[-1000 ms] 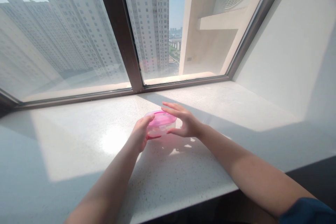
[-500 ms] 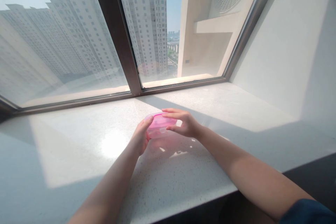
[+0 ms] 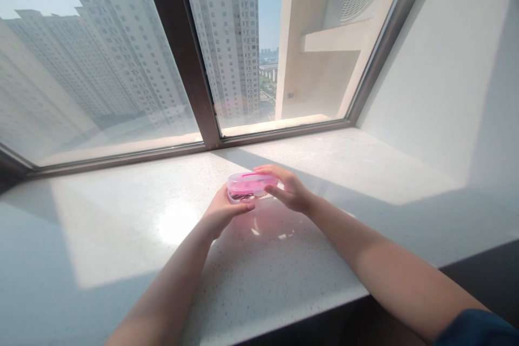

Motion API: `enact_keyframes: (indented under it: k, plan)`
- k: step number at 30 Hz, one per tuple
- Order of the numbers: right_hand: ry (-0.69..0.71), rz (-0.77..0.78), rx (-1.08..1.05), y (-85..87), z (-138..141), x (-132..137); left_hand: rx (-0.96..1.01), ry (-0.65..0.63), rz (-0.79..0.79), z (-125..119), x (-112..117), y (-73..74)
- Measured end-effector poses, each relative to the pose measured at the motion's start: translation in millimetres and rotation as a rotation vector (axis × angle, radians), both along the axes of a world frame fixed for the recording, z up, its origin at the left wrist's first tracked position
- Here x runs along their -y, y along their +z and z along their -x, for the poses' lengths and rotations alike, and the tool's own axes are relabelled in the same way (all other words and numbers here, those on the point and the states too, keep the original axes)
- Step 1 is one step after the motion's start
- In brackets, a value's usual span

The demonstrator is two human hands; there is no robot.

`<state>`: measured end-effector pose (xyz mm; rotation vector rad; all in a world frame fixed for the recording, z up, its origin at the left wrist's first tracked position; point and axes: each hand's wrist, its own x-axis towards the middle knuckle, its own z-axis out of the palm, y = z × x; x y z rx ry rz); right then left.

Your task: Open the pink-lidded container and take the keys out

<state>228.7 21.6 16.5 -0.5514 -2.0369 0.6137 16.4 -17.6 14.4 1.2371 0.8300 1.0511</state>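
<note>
A small translucent pink plastic box (image 3: 243, 179) with rounded ends is between my two hands, over the pale stone sill. Something dark shows through its lower front side, too small to make out. My left hand (image 3: 225, 208) grips the lower left end, its thumb lying along the front below the box. From the right, my right hand (image 3: 286, 189) holds the other end, with fingers over the lid and the thumb at the front. The box's right end is partly hidden by that hand.
The speckled sill (image 3: 259, 286) is sunlit, with its front edge near my forearms. Behind it stands a window with a dark brown frame (image 3: 208, 135). A white wall (image 3: 438, 92) closes the right side.
The box has turned so that more of its front side shows, and has shifted slightly right. My left thumb has moved from the lid's left end down to below the front.
</note>
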Motion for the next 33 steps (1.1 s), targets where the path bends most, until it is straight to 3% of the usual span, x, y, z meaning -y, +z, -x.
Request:
enact_keyframes:
  k: [6,12,21,33]
  plan:
    - [-0.075,0.217,-0.064,-8.6,-1.8,-4.3,-0.087,-0.043,0.003,2.0,-1.2,-0.8]
    - [-0.091,0.398,-0.148,-19.2,0.2,-12.5,-0.132,0.034,0.008,4.0,-2.6,-3.1]
    - [-0.069,0.295,-0.053,-14.4,1.4,-9.5,-0.014,0.04,0.012,-1.1,-1.1,0.5]
    - [-0.063,0.166,-0.026,-6.1,-0.8,-2.3,-0.019,0.044,-0.008,4.5,-3.2,-5.3]
